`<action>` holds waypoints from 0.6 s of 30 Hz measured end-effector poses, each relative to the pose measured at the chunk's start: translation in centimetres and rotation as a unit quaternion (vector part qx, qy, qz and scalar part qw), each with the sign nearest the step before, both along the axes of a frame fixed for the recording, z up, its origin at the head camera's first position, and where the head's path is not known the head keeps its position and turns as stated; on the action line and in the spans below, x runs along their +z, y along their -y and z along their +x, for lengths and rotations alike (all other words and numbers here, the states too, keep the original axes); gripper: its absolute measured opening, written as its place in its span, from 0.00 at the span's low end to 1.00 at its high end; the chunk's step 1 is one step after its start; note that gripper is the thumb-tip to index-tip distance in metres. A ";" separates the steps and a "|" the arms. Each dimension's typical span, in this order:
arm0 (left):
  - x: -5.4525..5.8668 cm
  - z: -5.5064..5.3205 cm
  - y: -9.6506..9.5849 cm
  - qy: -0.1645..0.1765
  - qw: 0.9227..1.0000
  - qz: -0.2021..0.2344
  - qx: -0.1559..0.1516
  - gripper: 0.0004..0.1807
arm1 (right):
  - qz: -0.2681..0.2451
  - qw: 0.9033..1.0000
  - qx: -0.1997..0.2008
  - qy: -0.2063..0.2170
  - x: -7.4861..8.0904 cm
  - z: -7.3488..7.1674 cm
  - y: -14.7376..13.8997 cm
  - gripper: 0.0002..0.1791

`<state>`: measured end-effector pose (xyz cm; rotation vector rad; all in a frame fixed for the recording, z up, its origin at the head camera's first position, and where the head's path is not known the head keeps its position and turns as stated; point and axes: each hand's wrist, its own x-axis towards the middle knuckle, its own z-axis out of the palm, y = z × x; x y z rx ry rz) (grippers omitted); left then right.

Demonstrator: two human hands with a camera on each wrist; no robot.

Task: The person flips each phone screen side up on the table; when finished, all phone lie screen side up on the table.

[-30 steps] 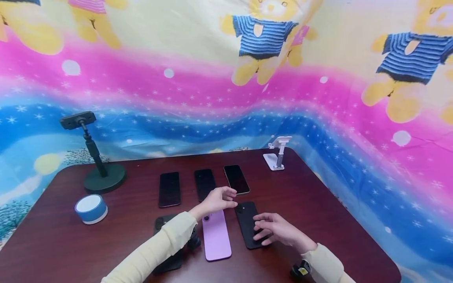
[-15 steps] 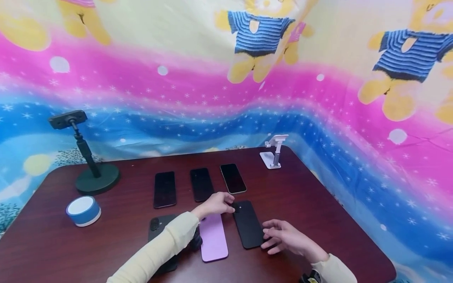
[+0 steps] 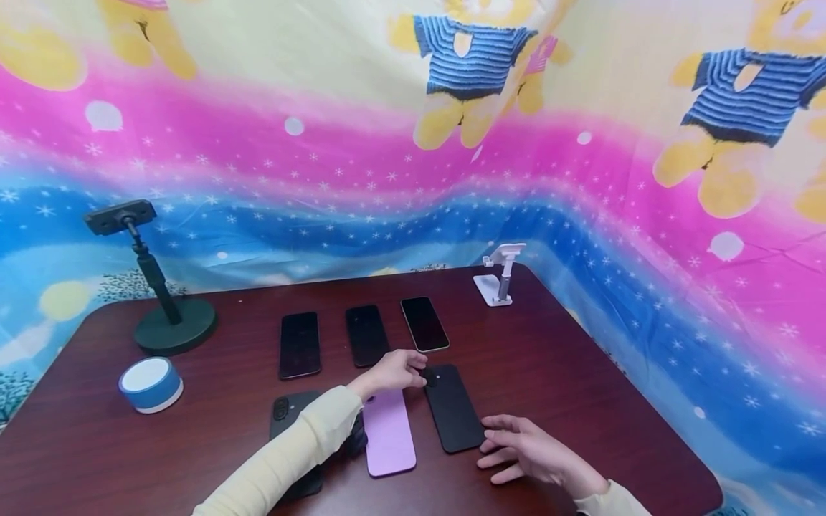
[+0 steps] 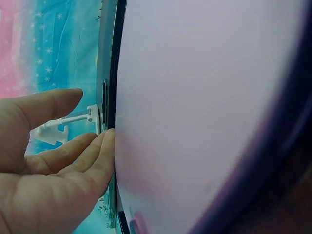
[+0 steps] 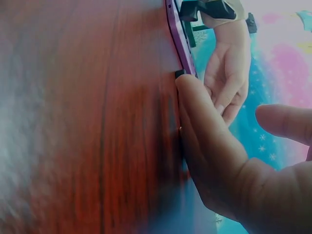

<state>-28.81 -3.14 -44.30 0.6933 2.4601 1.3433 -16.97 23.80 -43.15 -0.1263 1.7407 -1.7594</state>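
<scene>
A black phone lies back up on the table, its camera end away from me. My left hand reaches over the top of a purple phone, with its fingertips at the black phone's upper left corner. In the left wrist view the thumb stands apart from the fingers. My right hand is beside the black phone's lower right edge, fingers spread and loosely bent around nothing. Whether its fingertips touch the phone I cannot tell. Another dark phone is partly hidden under my left sleeve.
Three phones lie screen up in a row behind: left, middle and right. A white phone stand is at the back right. A dark green stand and a blue tape roll are on the left.
My right hand has drawn off the black phone, right and towards me. The left hand has come slightly lower at that phone's corner. The view has turned a little to the right.
</scene>
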 end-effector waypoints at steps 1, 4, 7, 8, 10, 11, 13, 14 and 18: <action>0.0 0.0 0.0 -0.002 1.000 -0.001 -0.001 0.24 | 0.000 1.000 -0.002 0.002 0.0 0.1 0.0 0.38; -0.1 0.0 -0.1 -0.005 1.000 -0.004 -0.002 0.24 | 0.006 1.000 -0.019 0.009 0.0 0.4 0.1 0.39; -0.1 0.0 -0.2 -0.009 1.000 -0.007 -0.004 0.24 | 0.010 0.999 -0.035 0.014 0.1 0.7 0.2 0.39; -0.1 0.0 -0.2 -0.010 1.000 -0.007 -0.005 0.24 | 0.009 0.999 -0.038 0.015 0.1 0.8 0.3 0.39; -0.1 0.0 -0.3 -0.012 1.000 -0.007 -0.005 0.24 | 0.004 0.999 -0.039 0.014 0.1 1.0 0.4 0.39; -0.1 0.0 -0.3 -0.011 1.000 -0.006 -0.004 0.23 | 0.001 0.999 -0.039 0.014 0.0 1.0 0.5 0.39; -0.1 0.0 -0.3 -0.009 1.000 -0.002 -0.002 0.24 | -0.007 0.999 -0.038 0.013 0.0 1.1 0.7 0.39; 0.0 -0.1 -0.3 -0.008 1.000 -0.001 -0.002 0.24 | -0.011 0.999 -0.038 0.011 -0.1 1.1 0.8 0.39; 0.1 0.0 -0.3 0.010 1.000 0.011 -0.003 0.24 | -0.020 0.999 -0.039 0.001 -0.3 1.1 0.9 0.39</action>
